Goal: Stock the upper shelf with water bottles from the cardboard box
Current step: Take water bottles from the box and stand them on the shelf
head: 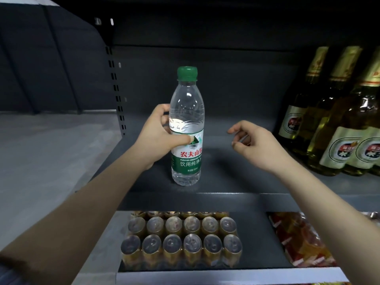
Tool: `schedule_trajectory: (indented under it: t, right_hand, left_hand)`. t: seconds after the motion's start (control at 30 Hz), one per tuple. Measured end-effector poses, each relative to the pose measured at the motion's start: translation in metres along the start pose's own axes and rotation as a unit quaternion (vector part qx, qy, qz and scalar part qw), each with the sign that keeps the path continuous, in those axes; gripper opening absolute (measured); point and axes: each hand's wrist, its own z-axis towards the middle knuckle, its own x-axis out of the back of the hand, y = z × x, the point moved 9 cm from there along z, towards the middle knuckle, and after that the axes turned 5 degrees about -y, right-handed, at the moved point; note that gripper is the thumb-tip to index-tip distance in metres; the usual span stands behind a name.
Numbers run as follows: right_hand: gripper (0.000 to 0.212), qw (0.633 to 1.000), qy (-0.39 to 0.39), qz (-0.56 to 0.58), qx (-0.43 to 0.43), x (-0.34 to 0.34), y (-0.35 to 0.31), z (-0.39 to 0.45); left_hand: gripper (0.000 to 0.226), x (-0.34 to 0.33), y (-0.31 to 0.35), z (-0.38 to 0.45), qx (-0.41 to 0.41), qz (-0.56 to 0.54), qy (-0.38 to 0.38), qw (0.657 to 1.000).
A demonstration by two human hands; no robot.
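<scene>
A clear water bottle with a green cap and a green-and-white label stands upright on the dark upper shelf, near its front edge. My left hand grips the bottle's middle, thumb across the label and fingers round the back. To the right of the bottle, my right hand hovers over the shelf, fingers loosely curled and holding nothing. The cardboard box is out of view.
Several green glass beer bottles stand at the shelf's right end. On the lower shelf sit a shrink-wrapped pack of gold cans and a red-and-orange package. A slotted upright post bounds the shelf on the left.
</scene>
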Motion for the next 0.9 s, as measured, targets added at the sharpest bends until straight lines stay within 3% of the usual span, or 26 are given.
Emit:
schedule_trajectory:
  t: [0.5, 0.9]
  right_hand:
    - [0.024, 0.999, -0.031, 0.008, -0.005, -0.038, 0.008, 0.024]
    - [0.043, 0.992, -0.096, 0.074, -0.020, -0.066, 0.008, 0.016]
  left_hand:
    - [0.058, 0.006, -0.033, 0.028, 0.011, -0.014, -0.062, 0.998]
    - [0.067, 0.000, -0.036, 0.025, 0.018, 0.007, -0.093, 0.995]
